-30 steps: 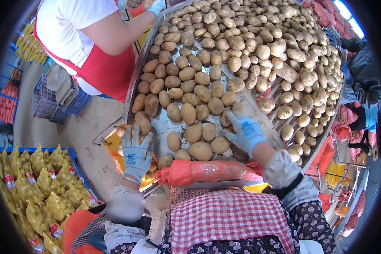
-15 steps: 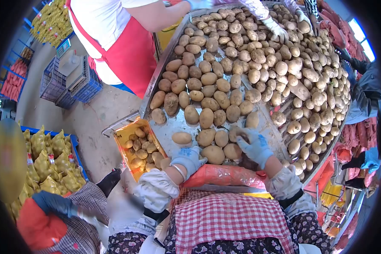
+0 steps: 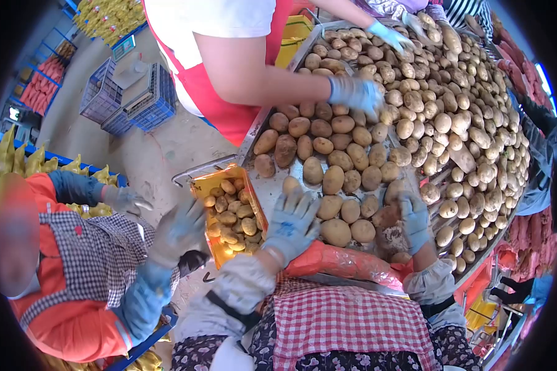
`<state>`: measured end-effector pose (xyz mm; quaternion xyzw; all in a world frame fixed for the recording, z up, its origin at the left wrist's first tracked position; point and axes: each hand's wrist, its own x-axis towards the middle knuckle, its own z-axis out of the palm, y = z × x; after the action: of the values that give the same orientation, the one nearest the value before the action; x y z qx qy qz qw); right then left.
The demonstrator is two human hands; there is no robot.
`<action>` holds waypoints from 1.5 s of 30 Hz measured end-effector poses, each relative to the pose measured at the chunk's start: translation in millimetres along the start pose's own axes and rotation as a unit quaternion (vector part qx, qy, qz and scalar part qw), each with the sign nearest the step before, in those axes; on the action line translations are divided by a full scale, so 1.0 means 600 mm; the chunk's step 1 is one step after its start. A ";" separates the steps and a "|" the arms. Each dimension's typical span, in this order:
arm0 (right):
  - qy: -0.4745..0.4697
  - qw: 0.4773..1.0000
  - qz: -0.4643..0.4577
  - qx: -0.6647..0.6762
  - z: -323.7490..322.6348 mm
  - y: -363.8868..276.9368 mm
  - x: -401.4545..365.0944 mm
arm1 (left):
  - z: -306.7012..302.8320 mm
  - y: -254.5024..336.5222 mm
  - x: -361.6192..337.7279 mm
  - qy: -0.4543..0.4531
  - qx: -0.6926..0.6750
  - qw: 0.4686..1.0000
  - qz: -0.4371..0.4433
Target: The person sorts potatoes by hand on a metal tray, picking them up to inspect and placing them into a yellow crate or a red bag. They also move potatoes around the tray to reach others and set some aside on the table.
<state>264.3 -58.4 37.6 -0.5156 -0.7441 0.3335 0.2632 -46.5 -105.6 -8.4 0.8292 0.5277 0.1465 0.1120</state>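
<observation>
My left hand (image 3: 291,224), in a pale blue-and-white glove, lies palm down with its fingers stretched out. Its fingertips are at a light potato (image 3: 291,183) on the metal sorting table (image 3: 271,193). My right hand (image 3: 414,221), gloved the same way, has its fingers extended along the right side of a brownish potato (image 3: 387,216); its palm and thumb are hidden. Between my hands lie several larger potatoes (image 3: 336,232). A dirt-covered potato (image 3: 392,238) sits left of my right wrist.
A yellow-orange crate (image 3: 261,201) of small potatoes stands left of the table. A potato heap (image 3: 458,123) covers the right side. A person in a red apron (image 3: 220,93) reaches across; another person's gloved hand (image 3: 179,232) is near the crate. A red padded roll (image 3: 346,260) edges the table.
My right hand has moved right, away from the potato it was touching. My left hand has spread its fingers forward. The co-worker's arm now reaches over the potatoes; the person at left has raised a hand.
</observation>
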 end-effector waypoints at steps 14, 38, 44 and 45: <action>0.157 0.954 -0.080 -0.241 0.065 -0.023 0.145 | -0.016 -0.035 0.015 -0.019 0.011 0.999 -0.038; -0.102 0.973 0.124 -0.166 0.081 -0.092 0.049 | -0.032 0.010 0.051 -0.050 -0.034 0.998 -0.006; 0.143 0.968 -0.041 -0.201 0.037 -0.006 0.156 | -0.041 -0.062 -0.029 0.041 0.038 0.994 -0.092; 0.145 0.968 -0.042 -0.201 0.053 0.008 0.160 | -0.062 -0.048 -0.032 0.056 -0.017 0.992 -0.111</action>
<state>212.2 25.9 18.1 -0.5691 -0.7708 0.0872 0.2726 -92.1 -109.6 14.3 0.7540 0.6193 0.1881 0.1118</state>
